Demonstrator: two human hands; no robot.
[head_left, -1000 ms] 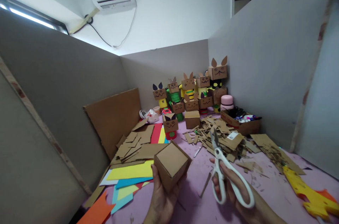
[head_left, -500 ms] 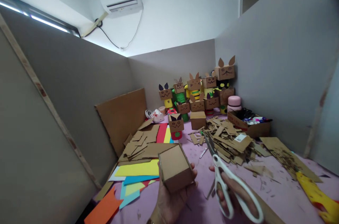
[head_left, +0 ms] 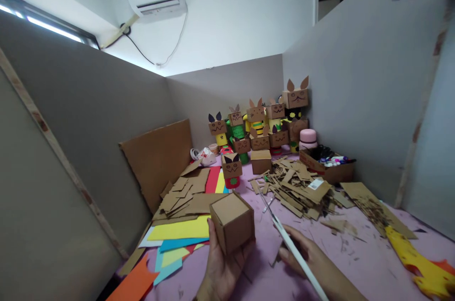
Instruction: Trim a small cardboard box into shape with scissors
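A: Left hand (head_left: 225, 263)?
B: Grasping a cardboard cube (head_left: 232, 230), thumb along its left side, the other fingers under and around its lower right. Cube tilted, one corner edge toward the viewer, held above the pink-purple table (head_left: 265, 279).
A: Right hand (head_left: 304, 246)?
B: Fingers curled about the white handles of the scissors (head_left: 297, 257). Tool seen nearly edge-on; how the fingers sit in the loops cannot be told. Blades point forward, to the right of the cube and apart from it.
A: Surroundings?
B: Yellow paper (head_left: 179, 230) left of the cube; cardboard scraps (head_left: 298, 189) heaped beyond the right hand; a cat-faced figure (head_left: 232, 168) on a red base stands behind the cube.
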